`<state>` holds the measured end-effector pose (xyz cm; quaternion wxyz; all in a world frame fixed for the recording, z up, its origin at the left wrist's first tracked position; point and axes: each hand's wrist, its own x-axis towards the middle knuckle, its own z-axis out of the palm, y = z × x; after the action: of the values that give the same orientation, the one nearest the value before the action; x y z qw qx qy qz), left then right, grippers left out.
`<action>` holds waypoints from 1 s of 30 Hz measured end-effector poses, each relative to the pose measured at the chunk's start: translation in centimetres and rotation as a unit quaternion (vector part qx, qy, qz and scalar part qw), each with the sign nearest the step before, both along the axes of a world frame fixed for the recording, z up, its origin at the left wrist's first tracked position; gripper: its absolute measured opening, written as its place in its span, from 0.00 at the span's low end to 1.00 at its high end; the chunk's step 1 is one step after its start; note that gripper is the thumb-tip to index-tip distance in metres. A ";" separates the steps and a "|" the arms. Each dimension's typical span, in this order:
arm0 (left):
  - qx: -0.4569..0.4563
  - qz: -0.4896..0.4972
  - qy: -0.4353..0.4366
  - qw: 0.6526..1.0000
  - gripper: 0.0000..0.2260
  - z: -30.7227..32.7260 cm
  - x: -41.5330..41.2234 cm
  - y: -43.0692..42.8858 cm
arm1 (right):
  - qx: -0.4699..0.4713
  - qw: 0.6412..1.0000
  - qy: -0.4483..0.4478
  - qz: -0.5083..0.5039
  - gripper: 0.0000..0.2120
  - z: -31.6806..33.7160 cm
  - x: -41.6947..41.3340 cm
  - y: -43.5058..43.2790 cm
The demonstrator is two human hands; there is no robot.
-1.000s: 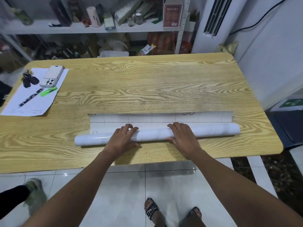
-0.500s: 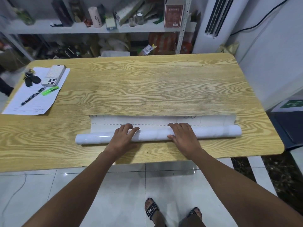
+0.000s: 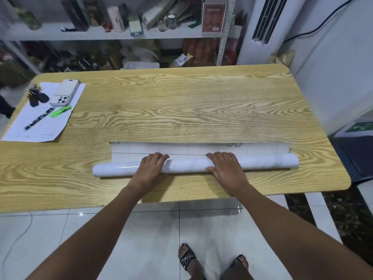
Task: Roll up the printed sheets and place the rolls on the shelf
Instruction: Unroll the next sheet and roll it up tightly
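A white printed sheet lies near the front of the wooden table [image 3: 191, 110], most of it wound into a long roll [image 3: 189, 165]. A narrow flat strip [image 3: 181, 148] with grid lines and a zigzag line still lies beyond the roll. My left hand [image 3: 150, 168] rests on top of the roll left of its middle, fingers laid over it. My right hand [image 3: 227, 168] presses on it right of the middle, thumb on the near side. The white shelf [image 3: 101, 34] stands behind the table, crowded with things.
At the table's back left a paper sheet [image 3: 43, 126] carries a phone [image 3: 64, 92], keys [image 3: 36, 97], a pen [image 3: 38, 119] and a green highlighter [image 3: 60, 111]. A white standing air conditioner [image 3: 262, 27] and a wall are at the right. My sandalled feet are on the tiled floor.
The roll has moved a little away from me under both hands, and the flat strip beyond it has become narrower. Both hands have stayed on the roll.
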<state>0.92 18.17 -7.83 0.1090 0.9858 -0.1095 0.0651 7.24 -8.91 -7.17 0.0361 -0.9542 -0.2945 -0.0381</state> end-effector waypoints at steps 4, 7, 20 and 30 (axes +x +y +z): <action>0.028 0.002 -0.021 0.999 0.31 -0.2 0.3 0.4 | -0.009 1.000 -0.002 0.005 0.23 -0.1 0.1 0.1; 0.045 0.001 -0.032 0.998 0.29 -0.2 0.3 0.4 | -0.014 1.000 0.001 0.003 0.25 0.0 0.2 0.3; 0.001 -0.013 0.019 1.000 0.18 0.0 0.3 0.5 | -0.022 0.999 0.028 -0.010 0.31 0.4 0.0 0.0; 0.031 0.003 0.000 1.000 0.23 0.3 0.2 0.4 | -0.011 1.000 -0.007 0.005 0.23 0.0 0.5 0.2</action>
<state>1.08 18.53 -7.54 0.0782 0.9891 -0.1084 0.0618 7.69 -8.68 -7.18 0.0236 -0.9529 -0.2997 -0.0409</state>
